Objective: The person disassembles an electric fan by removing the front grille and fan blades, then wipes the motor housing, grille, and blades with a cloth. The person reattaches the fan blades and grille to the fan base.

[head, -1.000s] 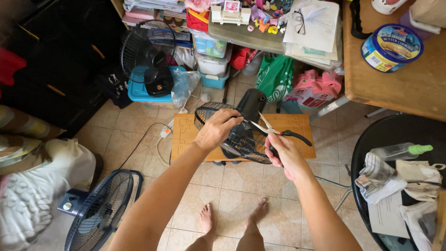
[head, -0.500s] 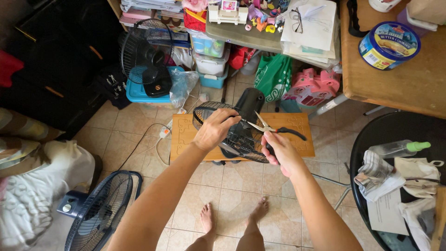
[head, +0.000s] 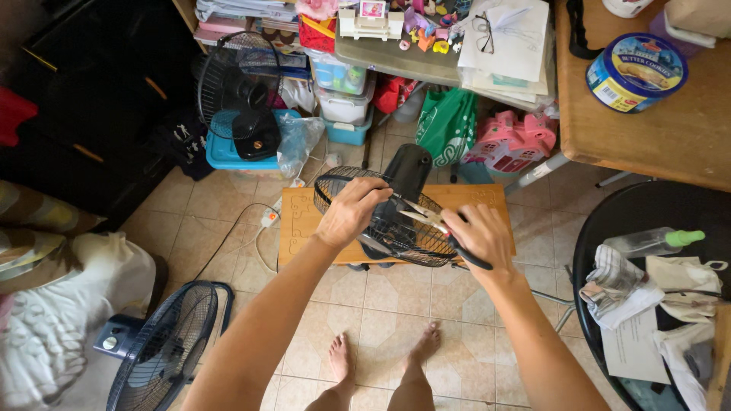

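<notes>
Both hands work a black wire fan grille (head: pixel 396 228): left hand (head: pixel 352 211) clutching mesh, right hand (head: pixel 481 234) gripping black-handled steel scissors (head: pixel 434 222).

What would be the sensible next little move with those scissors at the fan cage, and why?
Probably ease the scissors tips a little further toward the spot the left hand grips on the wire fan cage. The right hand holds them open, blades lying just beside those fingers, so go slowly.

Both arms extended forward and down, forearms converging. Left hand (head: pixel 352 211) curled palm-down, fingers clenched in a grip. Right hand (head: pixel 482 236) just beside it, knuckles up, fingers wrapped closed. Bare feet (head: pixel 381 358) below.
</notes>
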